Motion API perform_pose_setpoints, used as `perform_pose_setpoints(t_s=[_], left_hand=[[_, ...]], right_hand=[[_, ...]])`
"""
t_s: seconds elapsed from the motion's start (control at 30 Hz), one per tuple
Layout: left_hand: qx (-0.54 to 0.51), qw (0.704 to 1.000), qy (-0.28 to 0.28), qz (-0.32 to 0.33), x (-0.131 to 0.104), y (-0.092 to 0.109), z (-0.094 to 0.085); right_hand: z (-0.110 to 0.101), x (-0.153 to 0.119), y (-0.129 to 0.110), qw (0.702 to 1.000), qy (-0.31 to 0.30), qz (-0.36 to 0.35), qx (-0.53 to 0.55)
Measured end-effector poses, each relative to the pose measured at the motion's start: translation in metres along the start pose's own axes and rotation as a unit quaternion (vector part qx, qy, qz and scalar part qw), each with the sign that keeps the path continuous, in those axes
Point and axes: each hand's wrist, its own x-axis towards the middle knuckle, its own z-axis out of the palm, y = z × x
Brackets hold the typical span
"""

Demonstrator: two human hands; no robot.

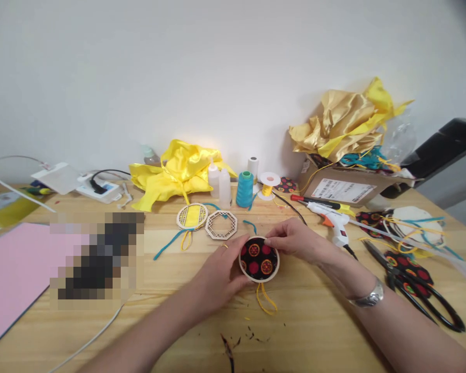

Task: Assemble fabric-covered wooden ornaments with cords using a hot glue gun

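Between my hands is a small round hoop point(259, 260) with a pale rim, faced with black fabric that has red and orange round motifs. My left hand point(227, 267) grips its left edge, thumb low and fingers behind. At the upper right, my right hand point(291, 239) pinches the rim with thumb and fingertips. A yellow cord loop point(265, 300) hangs from the bottom of the hoop, and a teal cord point(250, 226) sticks out at the top. Just beyond lie an octagonal wooden lattice frame point(221, 225) and a round lattice frame point(192, 216) with a yellow middle.
Black scissors point(407, 287) and a white glue gun point(336, 225) lie on the right. Behind stand a teal thread cone point(244, 190), squeeze bottles point(224, 189) and yellow satin point(186, 171). A cardboard box point(334, 186) holds fabric. Fabric scraps point(229, 352) lie in front.
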Motion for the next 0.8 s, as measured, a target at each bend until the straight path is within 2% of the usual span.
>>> perform_pose_setpoints(t_s=[0.13,0.23,0.33,0.4,0.5,0.57,0.8], left_hand=[[-0.056,0.998,0.007,0.000,0.003,0.020,-0.009],[-0.154,0.986,0.024,-0.053,0.007,0.027,-0.015],[-0.294,0.943,0.059,-0.147,0.014,0.026,-0.015],[-0.355,0.914,0.083,-0.176,0.019,0.021,-0.011],[-0.405,0.893,0.050,-0.193,0.022,0.012,-0.004],[-0.400,0.895,0.052,-0.191,0.022,0.008,-0.002],[-0.308,0.940,0.073,-0.129,0.018,0.003,-0.005]], right_hand=[[-0.005,-0.006,-0.010,1.000,0.014,-0.017,0.014],[-0.006,-0.009,-0.018,0.998,0.031,-0.028,0.040],[-0.004,-0.010,-0.020,0.995,0.048,-0.041,0.071],[-0.001,-0.010,-0.018,0.994,0.056,-0.048,0.086],[0.004,-0.011,-0.012,0.992,0.064,-0.070,0.087],[0.007,-0.012,-0.008,0.991,0.070,-0.090,0.075],[0.012,-0.016,-0.005,0.972,0.138,-0.187,-0.033]])
